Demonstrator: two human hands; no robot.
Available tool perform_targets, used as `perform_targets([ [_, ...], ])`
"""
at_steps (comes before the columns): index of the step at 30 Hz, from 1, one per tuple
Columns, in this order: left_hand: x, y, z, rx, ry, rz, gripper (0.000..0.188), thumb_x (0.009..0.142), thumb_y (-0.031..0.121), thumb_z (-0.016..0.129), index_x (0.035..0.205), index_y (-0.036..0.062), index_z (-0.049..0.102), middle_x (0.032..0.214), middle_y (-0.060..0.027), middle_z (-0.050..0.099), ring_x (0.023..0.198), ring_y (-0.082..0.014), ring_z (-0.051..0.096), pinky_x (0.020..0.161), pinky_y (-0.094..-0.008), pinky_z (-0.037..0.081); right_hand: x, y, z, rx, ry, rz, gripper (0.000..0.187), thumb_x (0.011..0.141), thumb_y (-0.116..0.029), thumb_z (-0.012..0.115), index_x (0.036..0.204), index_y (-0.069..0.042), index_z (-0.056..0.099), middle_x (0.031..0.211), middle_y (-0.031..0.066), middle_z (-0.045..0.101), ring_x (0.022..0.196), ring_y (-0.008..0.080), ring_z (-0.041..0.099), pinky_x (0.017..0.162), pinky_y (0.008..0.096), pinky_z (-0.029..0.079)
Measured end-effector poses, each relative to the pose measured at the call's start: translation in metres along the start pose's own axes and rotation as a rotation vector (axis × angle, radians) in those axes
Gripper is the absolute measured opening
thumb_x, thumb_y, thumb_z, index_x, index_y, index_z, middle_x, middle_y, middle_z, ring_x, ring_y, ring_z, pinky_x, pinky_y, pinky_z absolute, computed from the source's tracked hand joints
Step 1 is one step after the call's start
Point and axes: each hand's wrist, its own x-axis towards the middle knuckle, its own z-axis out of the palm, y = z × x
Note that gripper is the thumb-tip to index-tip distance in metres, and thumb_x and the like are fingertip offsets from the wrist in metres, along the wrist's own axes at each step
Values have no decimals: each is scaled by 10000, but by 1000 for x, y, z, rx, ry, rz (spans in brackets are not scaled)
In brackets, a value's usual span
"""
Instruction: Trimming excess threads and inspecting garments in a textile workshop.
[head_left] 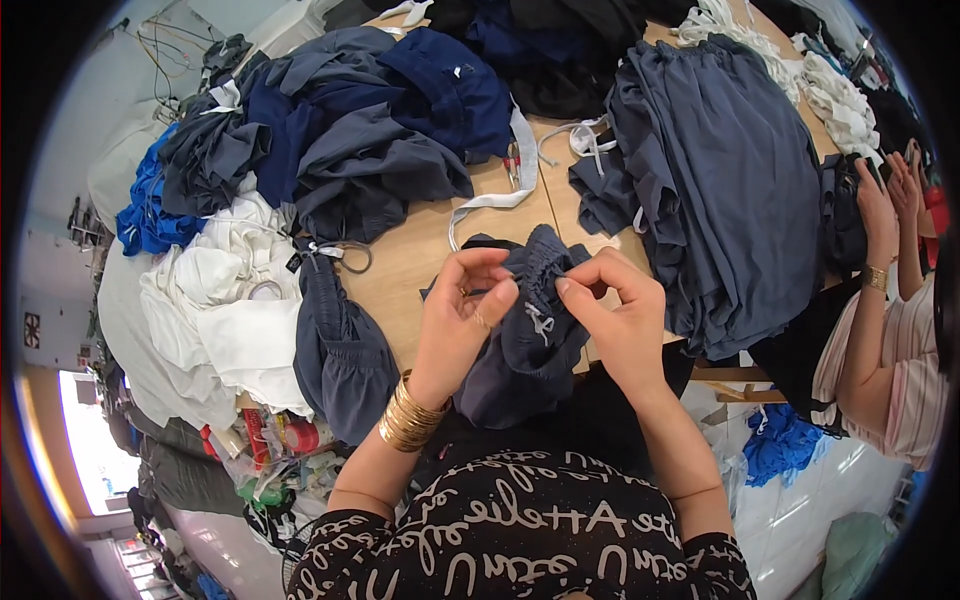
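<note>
A dark grey-blue garment (520, 365) with a gathered elastic waistband and a pale drawstring tied in a bow lies before me at the table edge. My right hand (622, 312) pinches the waistband's right side between thumb and forefinger. On the waistband's left, my left hand (458, 318) has its fingers curled toward the thumb. Whatever may be between those fingertips is too small to make out. A white elastic strip (487, 202) lies on the table just beyond the garment.
Grey garments (715, 190) are stacked on the right, beside a co-worker's hands (885, 205). Dark garments (375, 165) heap up at the back left, with white cloth (240, 310) nearer. A grey garment (340, 345) hangs over the table's left edge. Small red-handled snips (513, 168) lie ahead.
</note>
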Motion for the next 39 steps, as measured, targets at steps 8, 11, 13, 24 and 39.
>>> perform_targets([
  [8,-9,-5,13,208,-39,167,485,749,44,680,1174,14,448,1068,-59,523,994,-123,504,840,-259,435,-2,-4,5,-151,24,-120,75,736,-4,649,710,26,585,645,26,526,533,64,482,494,202,372],
  [11,-1,-8,10,-269,-142,-100,433,770,26,656,1160,-5,470,1057,-58,537,990,-108,503,858,-248,425,6,2,-1,-18,5,26,66,759,-26,639,741,28,606,667,2,551,562,36,467,535,184,373],
  [13,4,-8,4,-334,-179,-213,457,771,39,665,1175,-5,457,1073,-59,529,999,-112,503,871,-251,421,10,10,-5,61,22,121,60,775,-28,629,758,28,614,677,-4,569,584,31,474,540,186,379],
  [24,1,-17,20,-13,-160,77,451,741,40,703,1113,12,452,1036,-63,575,951,-113,543,856,-245,414,-2,27,-7,328,143,249,79,814,-34,598,877,10,617,712,16,569,639,79,512,639,204,420],
  [39,3,-14,22,-28,-117,12,372,765,57,684,1086,-20,512,979,-65,616,891,-85,568,779,-216,449,-26,24,-17,-743,115,-599,197,653,-55,729,817,-62,619,781,51,541,685,222,509,611,319,375],
])
